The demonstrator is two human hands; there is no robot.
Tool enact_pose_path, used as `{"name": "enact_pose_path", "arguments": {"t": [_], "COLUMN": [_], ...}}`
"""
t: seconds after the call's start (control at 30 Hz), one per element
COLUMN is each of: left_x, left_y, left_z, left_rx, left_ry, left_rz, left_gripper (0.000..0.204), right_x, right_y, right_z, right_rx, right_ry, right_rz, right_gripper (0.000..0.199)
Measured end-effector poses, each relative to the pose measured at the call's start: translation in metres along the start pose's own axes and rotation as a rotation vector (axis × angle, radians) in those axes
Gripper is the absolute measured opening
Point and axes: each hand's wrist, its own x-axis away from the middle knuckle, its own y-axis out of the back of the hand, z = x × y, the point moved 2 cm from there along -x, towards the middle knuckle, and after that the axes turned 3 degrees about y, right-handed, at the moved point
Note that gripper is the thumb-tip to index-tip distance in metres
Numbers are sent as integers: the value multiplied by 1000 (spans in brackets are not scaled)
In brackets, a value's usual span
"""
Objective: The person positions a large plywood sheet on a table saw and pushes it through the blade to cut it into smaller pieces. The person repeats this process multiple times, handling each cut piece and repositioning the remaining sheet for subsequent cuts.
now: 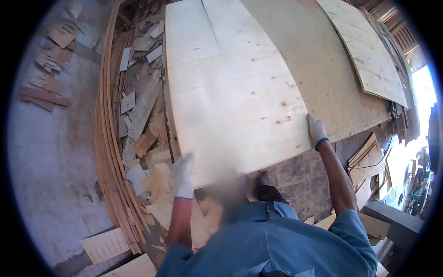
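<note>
A large pale plywood sheet (230, 101) with brown knots lies before me on a wide tan board surface (323, 69), its near edge toward my body. My left hand (183, 176), in a whitish work glove, is closed on the sheet's near left corner. On the right edge, close to the near right corner, my right hand (316, 129) grips the sheet; its glove has a blue cuff. The fingers that reach under the sheet are hidden. A hazy blur covers part of the sheet's near middle.
Another plywood sheet (369, 51) lies at the far right of the board surface. Long thin wood strips (108, 138) and a heap of offcuts (143, 106) run along the left. Plywood scraps (367, 159) and a grey box-like block (392, 217) stand at the right.
</note>
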Motion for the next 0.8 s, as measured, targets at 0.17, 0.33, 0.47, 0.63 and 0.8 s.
{"name": "enact_pose_path", "arguments": {"t": [0.17,0.33,0.47,0.63,0.8], "left_x": [18,80,117,190,236], "left_y": [21,19,39,40,66], "left_z": [-28,-74,-63,-63,-37], "left_rx": [-163,-229,-293,-435,-484], "left_ry": [-153,-243,-249,-48,-42], "left_rz": [-97,-157,-155,-248,-317], "left_gripper": [29,28,25,26,28], "right_x": [23,39,67,132,194], "right_y": [-27,-37,-44,-39,-60], "right_z": [6,-43,-97,-148,-166], "right_rx": [-364,-394,-361,-261,-225], "right_ry": [-136,20,149,221,184], "right_rz": [35,93,138,183,121], "right_gripper": [58,46,47,52,60]}}
